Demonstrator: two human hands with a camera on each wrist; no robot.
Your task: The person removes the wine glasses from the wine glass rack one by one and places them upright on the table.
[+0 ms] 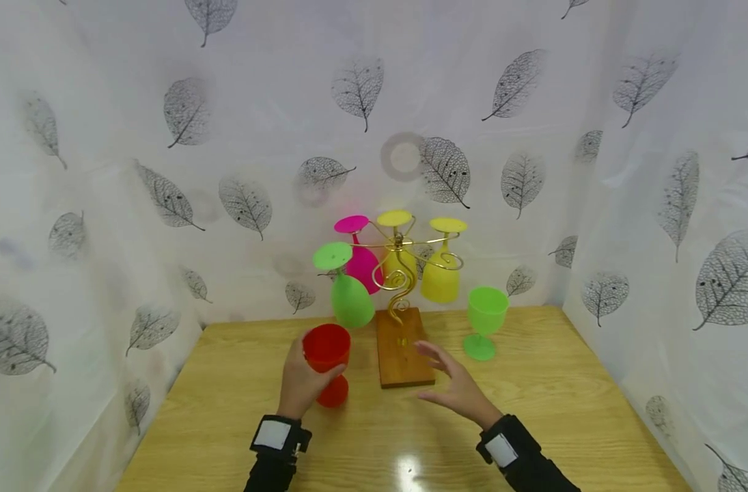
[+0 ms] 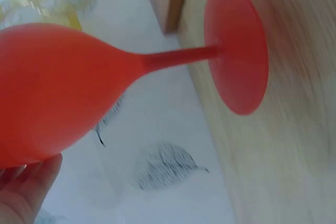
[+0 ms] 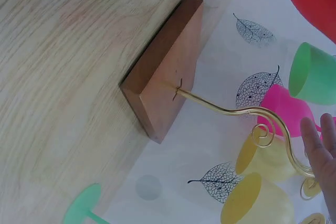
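Observation:
My left hand [image 1: 301, 384] grips a red plastic goblet [image 1: 326, 352] around its bowl, mouth upward. In the left wrist view, the goblet's foot [image 2: 236, 51] is close to the tabletop; whether it touches is unclear. My right hand [image 1: 458, 391] holds nothing, with thumb and fingers spread apart beside the rack's wooden base [image 1: 406, 355]. The gold wire rack [image 1: 400, 256] rises from that base in a curved stem. Hanging upside down from its arms are a green goblet [image 1: 352, 301], a magenta goblet [image 1: 364, 266] and two yellow goblets [image 1: 440, 277].
Another green goblet [image 1: 487, 311] stands upright on the table to the right of the rack. The light wooden table [image 1: 226, 383] meets a white curtain with leaf prints [image 1: 275, 137] at its back and sides.

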